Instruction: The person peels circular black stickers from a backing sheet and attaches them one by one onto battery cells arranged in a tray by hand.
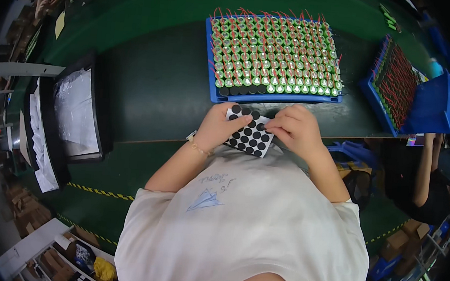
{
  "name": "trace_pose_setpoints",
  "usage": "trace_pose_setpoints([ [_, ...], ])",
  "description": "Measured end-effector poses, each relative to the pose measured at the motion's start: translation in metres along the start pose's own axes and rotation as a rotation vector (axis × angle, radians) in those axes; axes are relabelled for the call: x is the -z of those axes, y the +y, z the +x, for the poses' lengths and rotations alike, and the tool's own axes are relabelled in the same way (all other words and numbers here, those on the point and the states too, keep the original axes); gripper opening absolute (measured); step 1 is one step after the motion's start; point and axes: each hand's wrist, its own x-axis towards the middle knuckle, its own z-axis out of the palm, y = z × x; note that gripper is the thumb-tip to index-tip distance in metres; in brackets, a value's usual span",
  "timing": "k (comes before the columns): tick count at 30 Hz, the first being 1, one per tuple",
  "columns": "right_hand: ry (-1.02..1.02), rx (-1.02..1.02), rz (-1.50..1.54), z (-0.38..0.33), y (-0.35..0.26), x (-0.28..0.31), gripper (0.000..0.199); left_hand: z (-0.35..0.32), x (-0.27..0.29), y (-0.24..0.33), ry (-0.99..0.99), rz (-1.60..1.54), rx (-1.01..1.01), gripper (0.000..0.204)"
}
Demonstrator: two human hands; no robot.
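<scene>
A white sheet of round black stickers (246,141) is gripped at its left side by my left hand (220,125), the thumb lying across its face. At the sheet's upper right, the fingers of my right hand (296,129) are pinched together at a black sticker (261,127); whether it has come off the sheet I cannot tell. Just beyond my hands sits a blue tray (277,98) packed with upright green battery cells (275,54), with thin red wires rising from them. Along the near row, several cells at the left have black round tops (242,90).
Another blue tray (371,94) of red-wired cells stands tilted at the right, beside a blue bin (434,105). A black tray with clear plastic (77,111) is on the left. Loose green cells (390,18) lie at the far right. Co-workers' arms (424,168) show at the right and far left.
</scene>
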Motion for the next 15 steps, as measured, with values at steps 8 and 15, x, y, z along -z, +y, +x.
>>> trace_pose_setpoints([
  [8,0.042,-0.451,0.583,0.042,0.009,0.018,0.041,-0.001,-0.001,-0.020,-0.071,-0.023,0.006,0.021],
  [15,-0.112,-0.486,0.304,0.062,0.011,0.014,0.054,-0.005,-0.005,-0.024,-0.023,0.047,-0.044,0.018],
])
